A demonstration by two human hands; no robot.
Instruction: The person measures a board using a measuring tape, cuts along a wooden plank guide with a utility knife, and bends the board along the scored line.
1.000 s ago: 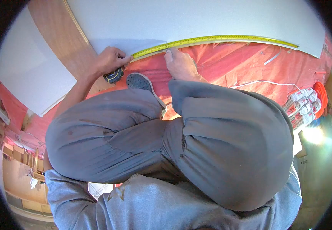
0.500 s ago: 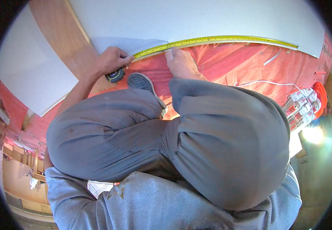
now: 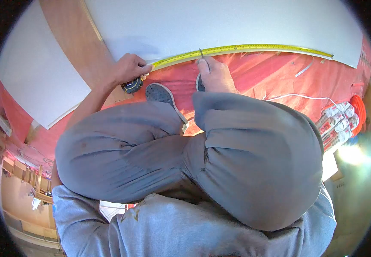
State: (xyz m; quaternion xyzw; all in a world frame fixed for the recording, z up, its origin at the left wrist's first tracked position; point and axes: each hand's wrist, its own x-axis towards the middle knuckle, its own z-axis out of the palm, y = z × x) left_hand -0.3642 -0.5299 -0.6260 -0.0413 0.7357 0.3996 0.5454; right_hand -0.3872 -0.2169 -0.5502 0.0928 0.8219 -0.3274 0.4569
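A yellow tape measure lies extended along the near edge of a large white board. My left hand pinches the blade at its left end, with the dark tape case hanging just below the fingers. Near the middle of the blade, my right hand is closed on a thin pointed tool, whose tip reaches over the tape. What the tool is cannot be made out.
A brown wood strip and a second white panel lie at the left. Red sheeting covers the floor. Wrapped tubes, an orange coil and a white cable are at the right.
My right hand has moved a little right and away from the board's edge, so the pointed tool now shows more clearly. The left hand still holds the tape and appears slightly further right.
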